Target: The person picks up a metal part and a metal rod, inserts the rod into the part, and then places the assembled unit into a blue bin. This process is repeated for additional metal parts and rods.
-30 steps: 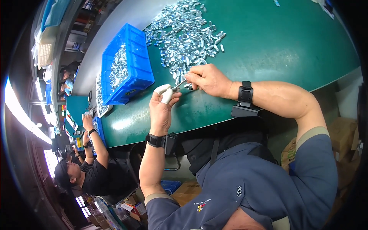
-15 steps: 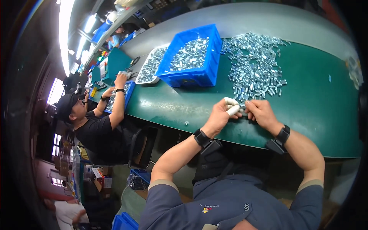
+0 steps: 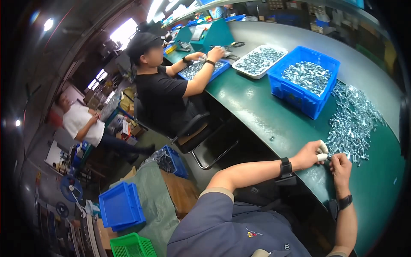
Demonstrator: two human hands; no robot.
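My left hand (image 3: 310,156), with white finger covers on its thumb and a fingertip, is closed in a pinch over the green tabletop. A small shiny metal part (image 3: 329,157) shows at its fingertips, mostly hidden. Just to the right, my right hand (image 3: 341,168) is closed too, its thumb and finger pressed together close to that part. What the right fingers grip is too small to make out. Right beyond both hands spreads a loose pile of small silvery metal parts (image 3: 353,120).
A blue bin (image 3: 295,95) of similar parts stands beyond my hands, with a white tray (image 3: 255,75) to its left. A seated co-worker (image 3: 160,85) handles parts over a blue tray (image 3: 218,72). Blue trays (image 3: 122,205) and a green basket (image 3: 132,246) lie lower left.
The view has swung left, so the table and my hands appear farther right. A standing person in white now shows fully. My hands remain together in a pinch by the pile.
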